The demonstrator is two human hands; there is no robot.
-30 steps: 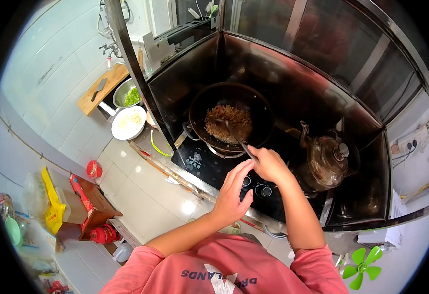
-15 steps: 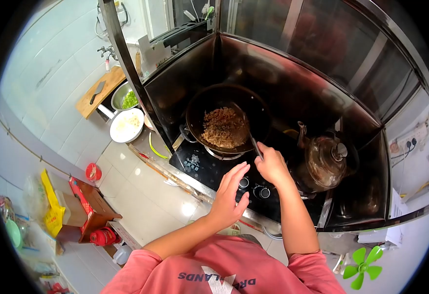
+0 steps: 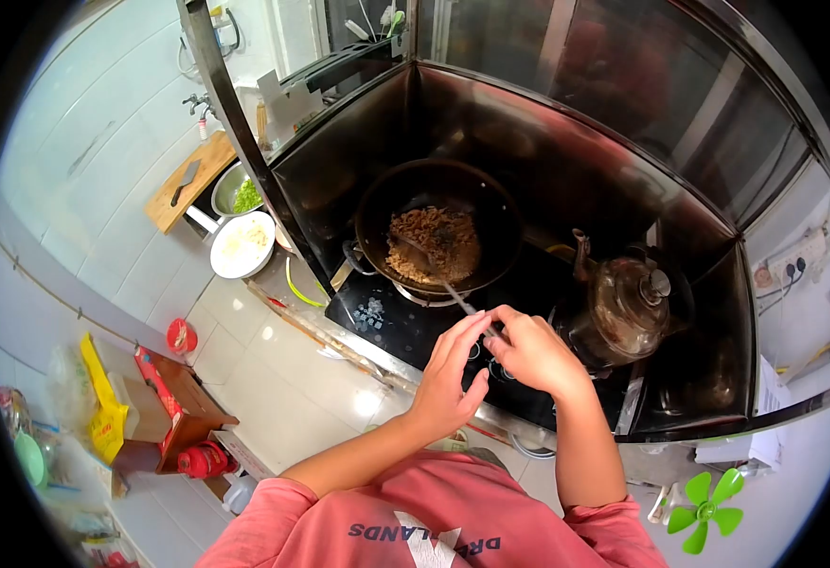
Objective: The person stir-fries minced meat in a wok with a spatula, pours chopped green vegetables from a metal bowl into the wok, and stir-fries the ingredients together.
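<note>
A dark wok (image 3: 498, 227) sits on the left burner of the black stove, with browned minced food (image 3: 434, 244) in it. My right hand (image 3: 530, 350) is wrapped round the handle of a spatula (image 3: 456, 297), whose head rests in the food at the wok's near left side. Beside it, my left hand (image 3: 451, 375) is raised with its fingers stretched out and nothing in it. Its fingertips are close to the spatula handle; whether they touch it I cannot tell.
A metal kettle (image 3: 621, 308) stands right of the wok. Left of the stove are a white pan (image 3: 242, 244), a bowl of chopped greens (image 3: 246, 195) and a cutting board (image 3: 208, 157) with a knife (image 3: 186, 180). A green fan (image 3: 706, 511) is at the lower right.
The spatula has swung from the wok's right side back to the left through the food. My right hand has moved down and slightly right, and the food has shifted.
</note>
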